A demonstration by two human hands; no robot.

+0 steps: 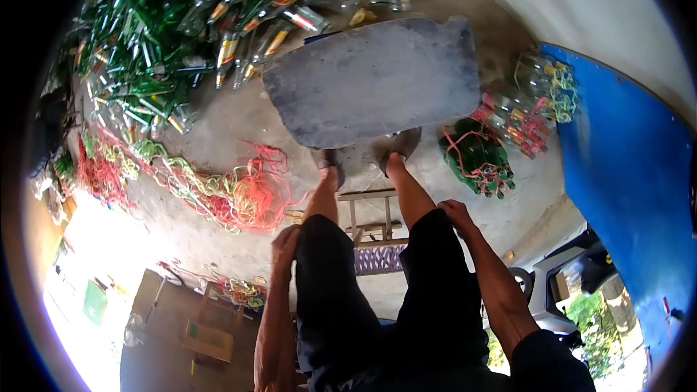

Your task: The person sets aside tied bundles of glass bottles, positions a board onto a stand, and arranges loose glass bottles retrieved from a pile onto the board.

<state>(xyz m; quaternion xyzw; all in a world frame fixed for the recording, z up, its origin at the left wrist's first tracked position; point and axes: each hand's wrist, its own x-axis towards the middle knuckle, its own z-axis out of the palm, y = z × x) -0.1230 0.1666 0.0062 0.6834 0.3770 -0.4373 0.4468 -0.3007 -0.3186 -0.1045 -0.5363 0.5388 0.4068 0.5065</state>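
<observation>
My left hand [284,247] rests beside the outer edge of one leg of my dark shorts [327,268], its fingers curled in. On the other side, my right hand [456,215] is bent against the hem of the other leg; whether it pinches the cloth is too small to tell. Between my legs is a low wooden stool [377,258] with a woven purple seat. Past my feet lies a grey slab [377,80] on the floor.
Many green and clear bottles [145,51] are heaped at the upper left. Red and yellow string [250,192] lies tangled below them. Tied bottle bundles [477,158] stand right of my feet, near a blue panel [624,160]. A cardboard box [209,341] is at the lower left.
</observation>
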